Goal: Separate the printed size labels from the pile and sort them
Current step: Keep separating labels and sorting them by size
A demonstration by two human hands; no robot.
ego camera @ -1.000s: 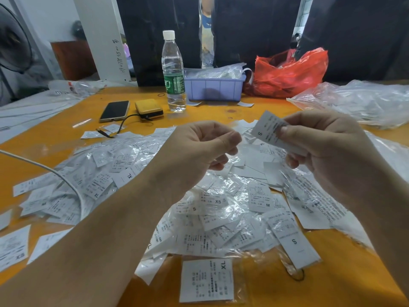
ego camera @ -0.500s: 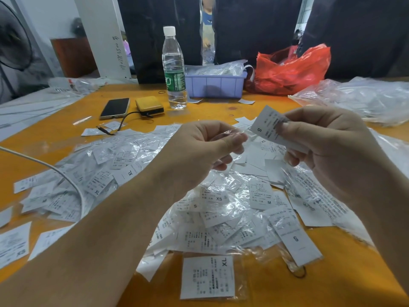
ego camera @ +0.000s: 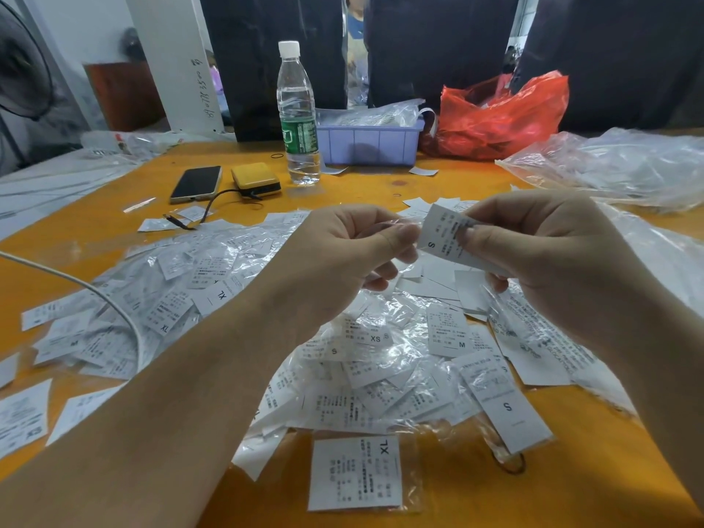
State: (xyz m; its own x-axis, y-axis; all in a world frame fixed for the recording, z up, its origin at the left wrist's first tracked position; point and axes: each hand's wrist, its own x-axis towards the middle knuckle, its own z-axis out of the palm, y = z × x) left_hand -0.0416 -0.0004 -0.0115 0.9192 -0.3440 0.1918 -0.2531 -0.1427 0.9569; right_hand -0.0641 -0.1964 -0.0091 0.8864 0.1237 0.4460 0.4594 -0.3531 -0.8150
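Observation:
A big pile of white printed size labels in clear plastic sleeves (ego camera: 381, 360) covers the orange table (ego camera: 594, 485). Above the pile, my right hand (ego camera: 544, 257) pinches a small stack of labels marked S (ego camera: 442, 238) between thumb and fingers. My left hand (ego camera: 343, 257) is curled beside it, its thumb and fingertips pinching the clear plastic at the stack's left edge. An XL label (ego camera: 356, 472) lies apart at the near edge, and a long S label (ego camera: 503, 405) lies at the pile's right.
At the back stand a water bottle (ego camera: 297, 116), a lilac bin (ego camera: 369, 142) and a red plastic bag (ego camera: 499, 116). A phone (ego camera: 196, 183) and a yellow power bank (ego camera: 255, 179) lie left of the bottle. Clear bags (ego camera: 617, 165) heap at the right. A white cable (ego camera: 95, 295) crosses the left labels.
My two hands have come closer together. The left thumb and fingertips now meet the left edge of the S stack held in my right hand.

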